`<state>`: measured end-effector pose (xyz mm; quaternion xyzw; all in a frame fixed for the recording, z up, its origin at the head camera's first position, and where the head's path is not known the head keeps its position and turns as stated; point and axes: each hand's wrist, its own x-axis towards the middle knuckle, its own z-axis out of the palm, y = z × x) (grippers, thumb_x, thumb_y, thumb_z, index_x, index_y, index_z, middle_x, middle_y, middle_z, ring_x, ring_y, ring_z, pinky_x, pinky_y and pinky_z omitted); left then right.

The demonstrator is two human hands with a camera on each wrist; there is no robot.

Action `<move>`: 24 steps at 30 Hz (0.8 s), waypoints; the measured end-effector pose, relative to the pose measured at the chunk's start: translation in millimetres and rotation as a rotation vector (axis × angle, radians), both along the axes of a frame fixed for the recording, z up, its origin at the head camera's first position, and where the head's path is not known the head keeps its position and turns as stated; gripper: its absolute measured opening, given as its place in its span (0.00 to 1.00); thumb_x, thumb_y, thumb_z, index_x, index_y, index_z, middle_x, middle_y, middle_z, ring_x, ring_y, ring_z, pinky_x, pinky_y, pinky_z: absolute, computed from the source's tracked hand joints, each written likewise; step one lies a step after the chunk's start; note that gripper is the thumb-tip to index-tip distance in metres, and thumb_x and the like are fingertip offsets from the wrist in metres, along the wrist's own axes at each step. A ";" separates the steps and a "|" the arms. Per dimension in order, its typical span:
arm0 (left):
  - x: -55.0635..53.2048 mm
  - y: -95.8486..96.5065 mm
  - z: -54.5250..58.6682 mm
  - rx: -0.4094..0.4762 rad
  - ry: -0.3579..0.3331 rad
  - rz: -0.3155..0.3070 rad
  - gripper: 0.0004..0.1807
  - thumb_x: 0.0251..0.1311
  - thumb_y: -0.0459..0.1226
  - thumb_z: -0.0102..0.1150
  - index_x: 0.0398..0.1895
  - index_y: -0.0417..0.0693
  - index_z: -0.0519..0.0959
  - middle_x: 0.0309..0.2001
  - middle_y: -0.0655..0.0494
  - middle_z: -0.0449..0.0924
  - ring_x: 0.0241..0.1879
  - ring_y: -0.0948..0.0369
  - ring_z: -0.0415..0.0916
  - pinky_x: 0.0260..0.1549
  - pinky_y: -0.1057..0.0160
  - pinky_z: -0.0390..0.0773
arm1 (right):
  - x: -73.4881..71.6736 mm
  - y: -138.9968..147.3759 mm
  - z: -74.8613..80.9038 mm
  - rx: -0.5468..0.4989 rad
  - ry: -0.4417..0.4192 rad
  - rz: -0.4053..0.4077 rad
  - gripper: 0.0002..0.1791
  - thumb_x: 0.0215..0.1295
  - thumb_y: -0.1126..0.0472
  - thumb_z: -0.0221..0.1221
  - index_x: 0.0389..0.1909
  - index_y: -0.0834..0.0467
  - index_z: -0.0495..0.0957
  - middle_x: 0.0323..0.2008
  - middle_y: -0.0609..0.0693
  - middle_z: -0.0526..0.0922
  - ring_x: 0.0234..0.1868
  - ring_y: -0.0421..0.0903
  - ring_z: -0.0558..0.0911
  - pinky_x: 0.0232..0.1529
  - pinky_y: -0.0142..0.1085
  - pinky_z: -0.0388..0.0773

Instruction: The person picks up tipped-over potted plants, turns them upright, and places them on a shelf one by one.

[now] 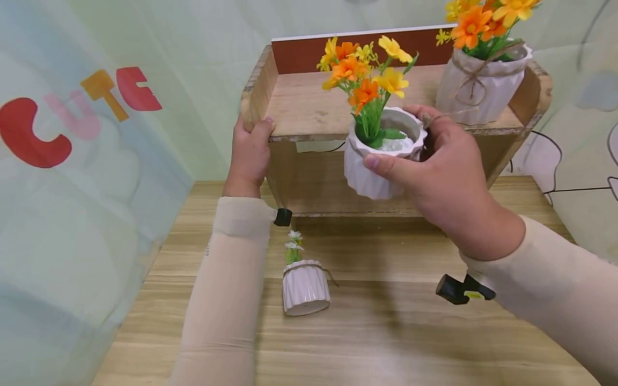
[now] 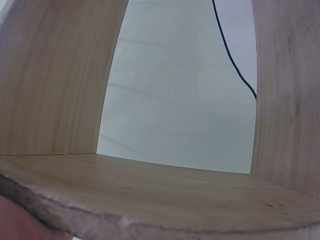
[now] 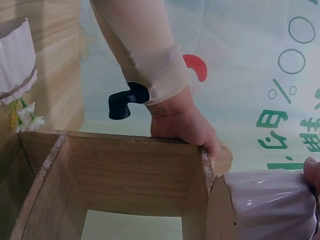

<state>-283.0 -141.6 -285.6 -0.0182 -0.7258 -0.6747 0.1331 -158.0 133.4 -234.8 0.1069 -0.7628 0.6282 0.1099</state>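
Observation:
My right hand [image 1: 446,177] grips a white fluted flowerpot [image 1: 374,177] by its rim, thumb in front and fingers behind. Orange and yellow artificial flowers [image 1: 364,75] stand in that pot, which is held just in front of the upper board of a wooden shelf [image 1: 309,107]. With my left hand [image 1: 251,155] I hold the left front corner of this board. In the right wrist view, the held pot [image 3: 270,205] appears sideways near the shelf edge, and the left hand [image 3: 185,122] is on the shelf's side. The left wrist view shows mostly the shelf's inside [image 2: 175,195].
A similar pot with orange and yellow flowers [image 1: 478,91] stands at the right end of the upper board. A smaller white pot with white flowers [image 1: 306,289] is on the wooden table [image 1: 386,332] before the shelf. Behind hangs a printed backdrop [image 1: 145,32].

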 end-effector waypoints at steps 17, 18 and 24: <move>-0.3 2.2 0.7 -0.011 0.017 0.002 0.36 0.71 0.46 0.49 0.83 0.58 0.59 0.76 0.51 0.65 0.69 0.57 0.66 0.71 0.59 0.65 | -5.5 0.5 15.2 -0.017 0.000 -0.018 0.33 0.58 0.59 0.79 0.64 0.53 0.78 0.55 0.52 0.82 0.54 0.50 0.81 0.48 0.31 0.82; -0.8 1.9 0.4 -0.014 0.021 0.005 0.37 0.71 0.46 0.49 0.83 0.57 0.59 0.76 0.50 0.65 0.69 0.57 0.66 0.71 0.60 0.65 | -5.8 0.2 15.8 -0.022 0.003 -0.014 0.33 0.58 0.59 0.79 0.64 0.54 0.78 0.55 0.52 0.82 0.54 0.50 0.82 0.48 0.31 0.82; -0.4 0.5 -0.7 -0.031 0.014 0.013 0.36 0.71 0.47 0.49 0.81 0.54 0.60 0.74 0.46 0.66 0.69 0.56 0.67 0.71 0.60 0.66 | -5.6 -1.0 20.1 -0.023 0.005 0.008 0.32 0.60 0.59 0.78 0.64 0.54 0.77 0.56 0.52 0.80 0.54 0.50 0.80 0.49 0.31 0.82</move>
